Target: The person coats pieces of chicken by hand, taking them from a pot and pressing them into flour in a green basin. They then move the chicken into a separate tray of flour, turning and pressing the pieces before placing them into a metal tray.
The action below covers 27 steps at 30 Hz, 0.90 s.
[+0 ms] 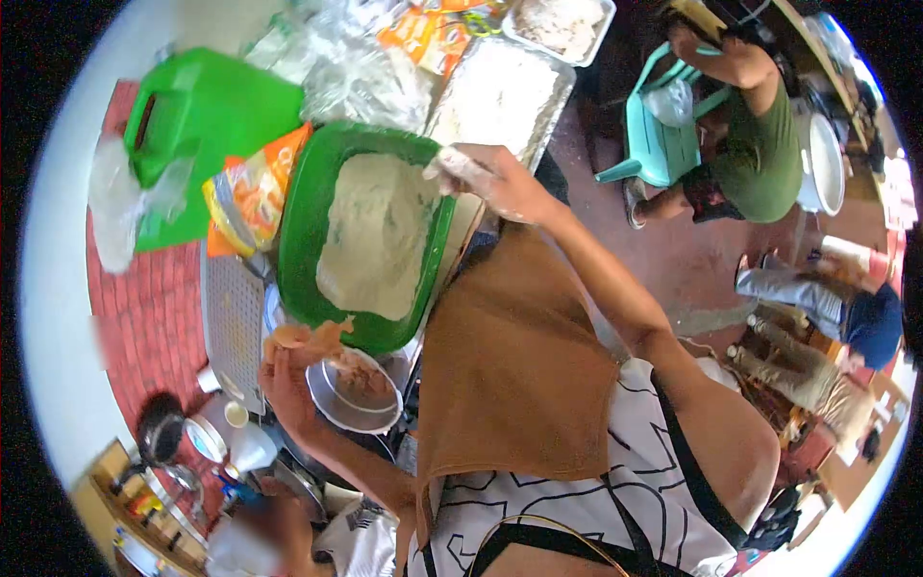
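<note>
My left hand (285,379) pinches a limp, pale pink piece of raw meat (322,337), which looks like chicken, at the near end of a green basin (298,240). Pale flour (375,240) lies heaped in the basin. Below the held piece, a silver pot (389,419) contains more raw pieces (361,373). My right hand (490,181), its fingers dusted white, is at the basin's right rim with the fingers loosely stretched over the edge. Whether it touches the rim is hard to tell.
An orange packet (255,192) and a green jug (212,106) stand left of the basin. Beyond are clear plastic bags (356,82) and a foil tray (505,101) of white powder. A person (760,144) bends by a teal chair (663,144); another person is at lower left.
</note>
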Each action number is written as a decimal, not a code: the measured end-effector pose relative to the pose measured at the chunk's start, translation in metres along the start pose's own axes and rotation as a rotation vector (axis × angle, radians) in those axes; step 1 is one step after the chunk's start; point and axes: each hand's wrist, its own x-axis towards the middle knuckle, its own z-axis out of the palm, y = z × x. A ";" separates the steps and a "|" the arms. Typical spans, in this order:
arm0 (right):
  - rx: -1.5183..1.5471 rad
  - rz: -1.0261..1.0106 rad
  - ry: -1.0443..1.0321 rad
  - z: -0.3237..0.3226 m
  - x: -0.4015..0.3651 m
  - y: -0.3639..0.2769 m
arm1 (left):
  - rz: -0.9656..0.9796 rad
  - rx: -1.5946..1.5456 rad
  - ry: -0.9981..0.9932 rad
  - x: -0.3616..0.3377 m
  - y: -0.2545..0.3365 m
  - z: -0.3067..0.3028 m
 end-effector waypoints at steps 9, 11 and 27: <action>-0.026 0.028 0.464 -0.121 -0.080 0.010 | 0.017 0.019 -0.301 0.150 0.038 0.170; 0.002 0.093 0.541 -0.135 -0.096 0.002 | 0.019 0.146 -0.383 0.180 0.042 0.219; 0.030 0.143 0.810 -0.162 -0.162 0.030 | -0.039 0.954 -1.415 0.332 -0.099 0.437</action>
